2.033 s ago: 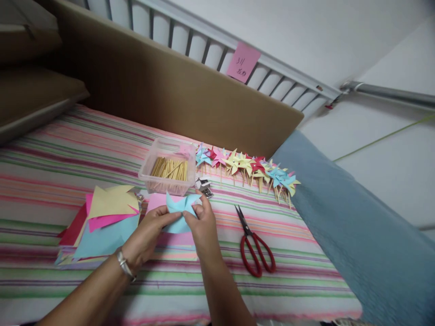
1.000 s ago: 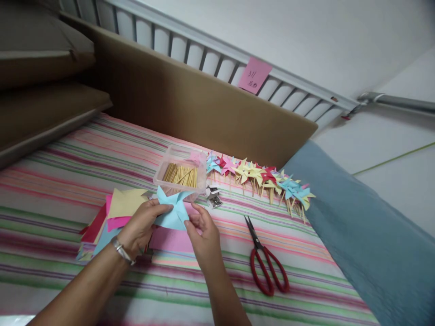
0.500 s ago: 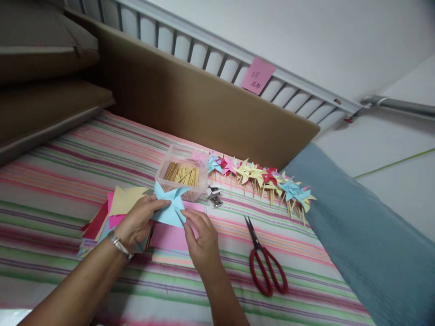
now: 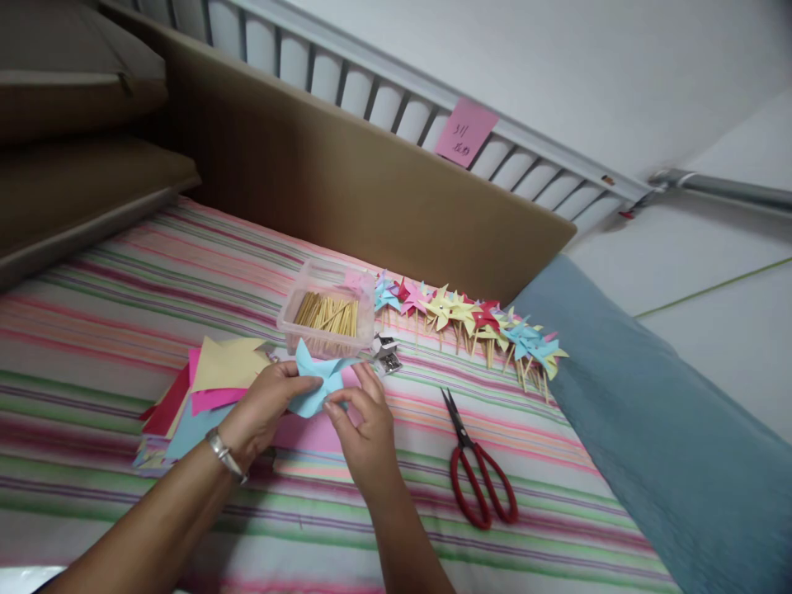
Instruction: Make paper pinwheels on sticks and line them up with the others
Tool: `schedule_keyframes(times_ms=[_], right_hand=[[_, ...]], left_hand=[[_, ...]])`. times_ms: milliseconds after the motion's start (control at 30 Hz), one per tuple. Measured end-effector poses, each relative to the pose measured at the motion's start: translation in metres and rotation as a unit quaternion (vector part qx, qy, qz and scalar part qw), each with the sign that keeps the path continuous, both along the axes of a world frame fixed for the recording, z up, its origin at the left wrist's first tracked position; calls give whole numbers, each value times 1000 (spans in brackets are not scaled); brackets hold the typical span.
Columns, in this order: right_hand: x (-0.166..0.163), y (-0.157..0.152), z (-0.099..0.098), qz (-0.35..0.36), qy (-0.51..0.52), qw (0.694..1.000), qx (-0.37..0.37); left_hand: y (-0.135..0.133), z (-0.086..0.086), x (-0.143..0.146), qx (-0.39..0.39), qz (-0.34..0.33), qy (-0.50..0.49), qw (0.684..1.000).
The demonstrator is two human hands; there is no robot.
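Observation:
A light blue paper pinwheel (image 4: 327,378), with points folded in toward its middle, is held between my two hands. My left hand (image 4: 269,403) pinches it from the left, thumb pressed on the centre. At its lower right edge the fingers of my right hand (image 4: 365,421) grip the paper. Pink paper sheets (image 4: 309,432) lie on the cloth beneath. Just behind stands a clear plastic box (image 4: 289,326) of short wooden sticks (image 4: 327,316). Beside the box is a small packet of metal fasteners (image 4: 389,360).
Left of my hands is a pile of coloured paper (image 4: 226,367). Red-handled scissors (image 4: 475,470) lie to the right on the striped cloth (image 4: 525,478). Finished pinwheels on sticks (image 4: 461,312) line the back, before a brown board (image 4: 371,177). Brown stacked cushions (image 4: 87,173) stand at far left.
The pinwheel has shifted slightly right and turned in my hands, its points now folded further inward. My left hand has moved right with it. The view has tilted a little.

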State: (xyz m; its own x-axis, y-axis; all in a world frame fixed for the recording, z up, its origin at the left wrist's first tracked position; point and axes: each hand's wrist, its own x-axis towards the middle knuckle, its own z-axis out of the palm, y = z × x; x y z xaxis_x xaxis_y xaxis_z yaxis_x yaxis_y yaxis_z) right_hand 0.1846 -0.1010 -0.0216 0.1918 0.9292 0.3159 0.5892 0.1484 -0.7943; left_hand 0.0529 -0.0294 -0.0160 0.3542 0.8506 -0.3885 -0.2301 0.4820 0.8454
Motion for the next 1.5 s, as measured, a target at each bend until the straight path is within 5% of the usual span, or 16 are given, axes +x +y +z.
schedule_keyframes(times_ms=[233,1233,1500], right_hand=[[0,4,-4,-58,20,998,-3],[-1,6,-3,-92,-58,994,-19],[6,4,5,-97,81,992,1]], left_hand=[[-7,-10,9,37,-31,10,999],[-6,-16,8,40,-44,-7,998],[1,4,-1,22,-4,-29,999]])
